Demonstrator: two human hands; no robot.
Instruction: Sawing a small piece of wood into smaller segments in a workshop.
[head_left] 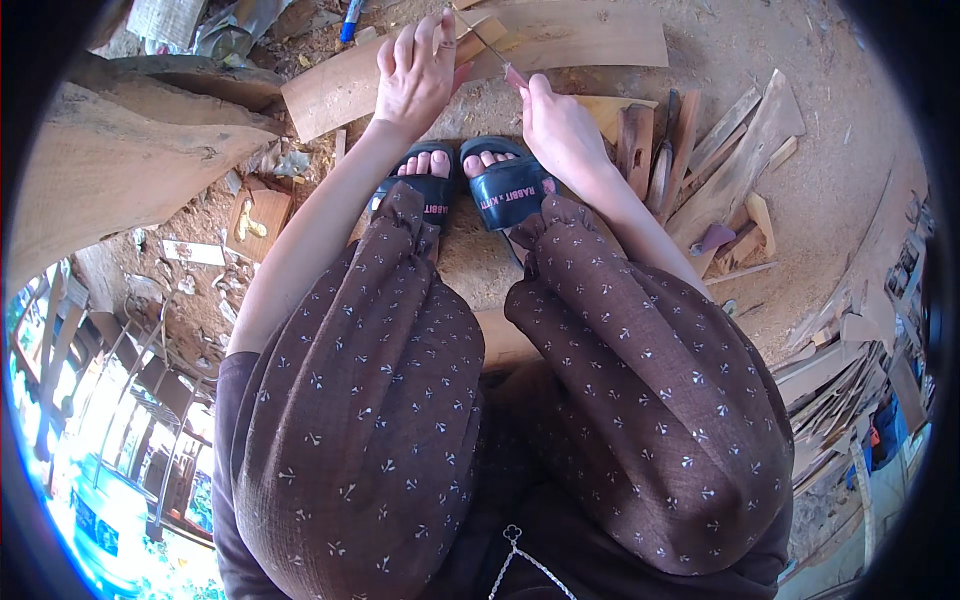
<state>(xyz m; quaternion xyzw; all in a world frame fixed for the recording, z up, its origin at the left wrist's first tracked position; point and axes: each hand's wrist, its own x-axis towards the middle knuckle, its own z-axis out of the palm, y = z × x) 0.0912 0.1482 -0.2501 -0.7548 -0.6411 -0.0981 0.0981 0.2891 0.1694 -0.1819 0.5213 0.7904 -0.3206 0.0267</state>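
Observation:
My right hand point(562, 128) is closed on the reddish handle of a thin, narrow-bladed tool point(487, 43), whose metal part slants up and left toward my other hand. My left hand point(412, 85) has its thumb and index finger around the end of a small wood block point(482, 40), the other fingers bent beside them. The tool's thin part crosses over this block; whether it touches cannot be made out. Beneath both lies a wide curved board point(590, 35) on the ground. My sandalled feet point(497, 185) rest just below my hands.
Split wood pieces point(725, 165) lie right of my right hand. A large wood slab point(110, 175) stands at left, near shavings and a flat wood piece point(258, 222). A blue marker point(351, 20) lies at the top. Stacked offcuts point(840, 385) fill the right edge.

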